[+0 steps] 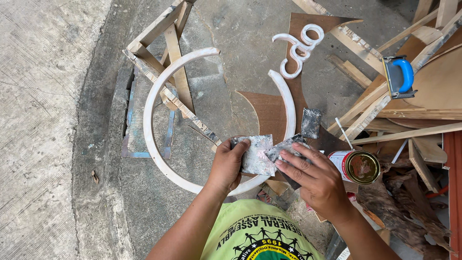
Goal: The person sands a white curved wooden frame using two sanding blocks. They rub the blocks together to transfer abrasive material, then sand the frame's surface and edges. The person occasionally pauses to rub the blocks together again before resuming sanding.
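Head view looks down on a concrete floor (57, 120) where a large white wooden ring (150, 115) lies over a small timber frame (166, 58), with offcuts and a blue-handled tool (402, 74) far right. Near its lower arc, the left hand (225, 166) grips a putty-smeared board (257, 154) and the right hand (317, 180) pinches a scraper (286, 151) against it. An open can (358, 166) sits just right; the ring looks coated already, though how evenly cannot be told.
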